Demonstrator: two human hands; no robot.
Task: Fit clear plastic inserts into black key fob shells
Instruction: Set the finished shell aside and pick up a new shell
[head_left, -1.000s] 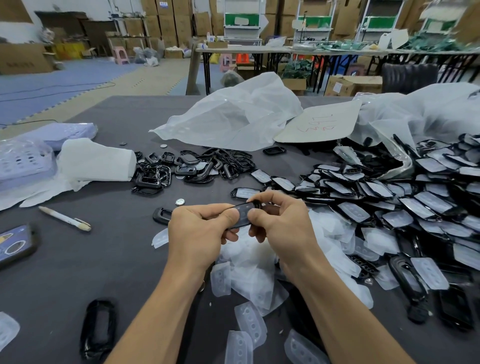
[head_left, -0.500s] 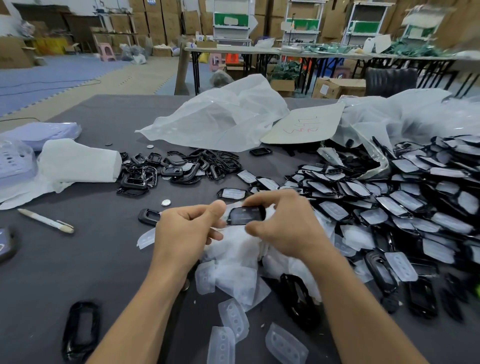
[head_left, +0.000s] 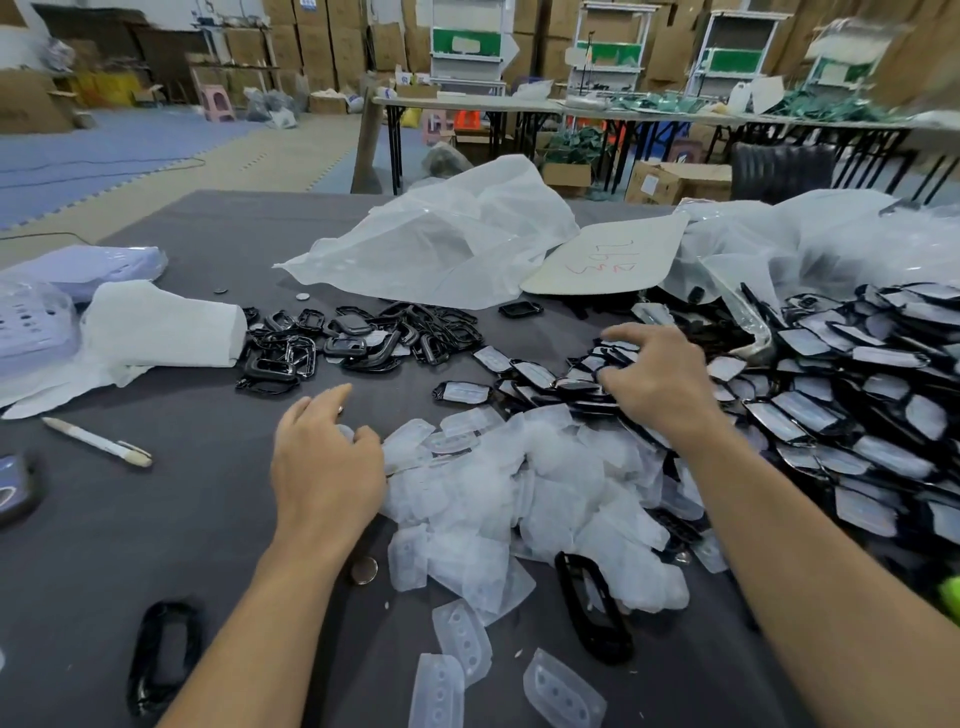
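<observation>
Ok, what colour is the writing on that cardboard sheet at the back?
Red, on the pale cardboard sheet; clearest in the head view.

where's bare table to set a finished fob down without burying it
Bare table lies near left, bordered by the pen, the left hand and the lone shell. Another patch lies far left, between the empty shells and the bag. Crowded: the inserts at centre and the finished fobs right.

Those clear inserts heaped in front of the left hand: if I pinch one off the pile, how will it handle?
Probably light and slightly flexible: the clear inserts look thin and translucent. Likely slippery and prone to coming up in clumps, since they lie overlapped in a loose heap. The left hand rests at the heap's edge, where single pieces look easier to separate.
</observation>
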